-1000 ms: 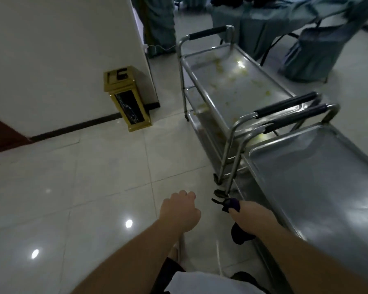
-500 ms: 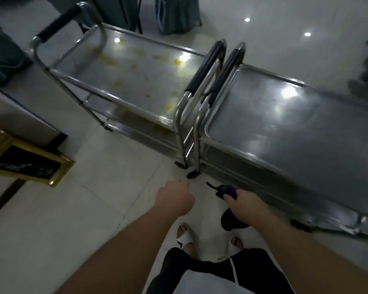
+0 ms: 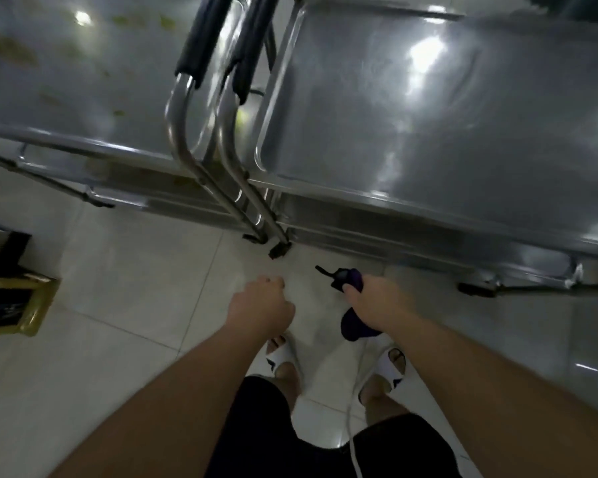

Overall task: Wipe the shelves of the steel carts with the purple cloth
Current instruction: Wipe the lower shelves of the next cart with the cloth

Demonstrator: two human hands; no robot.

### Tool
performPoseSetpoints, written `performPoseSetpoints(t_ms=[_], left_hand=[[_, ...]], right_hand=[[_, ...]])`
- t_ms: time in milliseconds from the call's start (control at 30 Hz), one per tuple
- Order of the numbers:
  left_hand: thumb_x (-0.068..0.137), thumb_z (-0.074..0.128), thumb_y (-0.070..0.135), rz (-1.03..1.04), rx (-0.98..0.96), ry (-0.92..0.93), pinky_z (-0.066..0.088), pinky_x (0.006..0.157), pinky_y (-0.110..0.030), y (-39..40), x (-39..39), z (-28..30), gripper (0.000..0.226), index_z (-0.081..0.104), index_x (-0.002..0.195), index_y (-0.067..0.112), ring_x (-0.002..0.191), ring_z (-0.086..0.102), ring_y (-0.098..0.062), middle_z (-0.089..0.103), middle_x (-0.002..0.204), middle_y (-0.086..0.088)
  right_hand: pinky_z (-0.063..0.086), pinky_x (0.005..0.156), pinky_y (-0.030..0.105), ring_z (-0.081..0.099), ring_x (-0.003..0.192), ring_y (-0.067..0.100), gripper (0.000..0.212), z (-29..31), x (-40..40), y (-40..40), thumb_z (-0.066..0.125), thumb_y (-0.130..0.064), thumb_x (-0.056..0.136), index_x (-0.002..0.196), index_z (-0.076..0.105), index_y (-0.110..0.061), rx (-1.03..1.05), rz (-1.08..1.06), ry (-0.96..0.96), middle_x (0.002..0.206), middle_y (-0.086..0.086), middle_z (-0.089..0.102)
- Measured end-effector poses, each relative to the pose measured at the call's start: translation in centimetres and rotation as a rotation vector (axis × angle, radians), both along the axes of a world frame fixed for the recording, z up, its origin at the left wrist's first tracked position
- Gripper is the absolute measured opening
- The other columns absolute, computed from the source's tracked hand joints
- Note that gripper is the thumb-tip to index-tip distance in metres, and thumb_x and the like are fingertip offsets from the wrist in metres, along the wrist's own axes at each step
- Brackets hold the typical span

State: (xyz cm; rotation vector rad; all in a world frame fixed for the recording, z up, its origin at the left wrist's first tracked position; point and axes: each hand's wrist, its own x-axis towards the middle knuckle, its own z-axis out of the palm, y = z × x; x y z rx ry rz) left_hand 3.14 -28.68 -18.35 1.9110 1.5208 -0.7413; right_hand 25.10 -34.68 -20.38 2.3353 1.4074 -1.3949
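Two steel carts stand end to end in front of me, their black-gripped handles side by side. The left cart [image 3: 66, 84] has yellowish stains on its top shelf. The right cart [image 3: 446, 125] has a shiny top shelf with light glare. My right hand [image 3: 377, 301] grips the bunched purple cloth [image 3: 351, 326], which sticks out above and below my fist, low over the floor just short of the right cart. My left hand [image 3: 263, 301] hangs beside it with fingers curled, holding nothing.
A gold-framed bin [image 3: 11, 305] stands on the tiled floor at the left edge. My feet in white sandals [image 3: 390, 367] are below my hands, close to the carts' wheels [image 3: 278, 251]. A white cord hangs by my right leg.
The view has tilted down and closer to the carts, which now fill the top of the frame. Both hands keep their pose, the right one still holding the cloth.
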Motion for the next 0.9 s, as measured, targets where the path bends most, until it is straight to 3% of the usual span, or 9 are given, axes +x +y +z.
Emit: performPoseSetpoints(t_ms=[67,233,367,500,667,900], left_hand=[[0.102,0.051,0.039,-0.028,-0.005,-0.006,0.043,0.096,-0.039,0.5,0.3,-3.0,0.052,0.048,0.15,0.022,0.128,0.052,-0.03,0.053,0.144,-0.007],[0.104,0.049,0.041,-0.129,-0.08,0.026,0.045,0.102,-0.042,2.7,-0.2,-10.6,0.056,0.042,0.156,0.022,0.132,0.051,-0.031,0.05,0.147,-0.009],[0.104,0.05,0.043,-0.151,-0.079,0.088,0.043,0.106,-0.042,4.6,-0.7,-16.7,0.058,0.039,0.158,0.026,0.136,0.047,-0.03,0.047,0.152,-0.007],[0.102,0.051,0.038,-0.18,-0.015,0.094,0.044,0.107,-0.046,6.0,-0.5,-23.0,0.055,0.045,0.155,0.026,0.136,0.05,-0.03,0.05,0.152,-0.006],[0.098,0.054,0.038,-0.264,0.083,0.068,0.048,0.101,-0.047,8.1,1.4,-30.9,0.051,0.052,0.146,0.023,0.13,0.054,-0.031,0.055,0.147,-0.007],[0.098,0.049,0.036,-0.369,0.2,0.057,0.051,0.091,-0.044,11.8,3.3,-41.0,0.048,0.052,0.143,0.022,0.132,0.056,-0.032,0.054,0.149,-0.008]], right_hand=[[0.056,0.082,0.038,0.062,0.085,0.021,0.033,-3.2,0.0,-0.2,0.04,-0.051,0.108,0.091,0.056,-0.027,-0.027,-0.031,0.004,0.1,0.005,0.069],[0.055,0.089,0.039,0.064,0.094,0.023,0.048,-10.9,-0.9,-0.1,0.037,-0.055,0.108,0.123,0.063,-0.017,-0.102,-0.115,-0.028,0.106,0.004,0.066],[0.056,0.091,0.043,0.066,0.094,0.026,0.051,-16.8,-1.8,1.1,0.036,-0.057,0.107,0.121,0.064,-0.017,-0.126,-0.152,-0.028,0.104,0.005,0.066],[0.056,0.089,0.047,0.065,0.092,0.029,0.046,-23.0,-1.8,1.5,0.041,-0.057,0.105,0.113,0.064,-0.019,0.001,-0.112,-0.072,0.102,0.005,0.066],[0.054,0.089,0.045,0.063,0.087,0.027,0.05,-30.5,-0.2,3.9,0.037,-0.058,0.105,0.11,0.063,-0.016,0.022,0.005,-0.191,0.091,0.003,0.061],[0.054,0.088,0.042,0.065,0.088,0.025,0.049,-40.0,2.5,8.7,0.037,-0.056,0.106,0.115,0.066,-0.017,0.161,0.086,-0.271,0.096,0.003,0.066]])
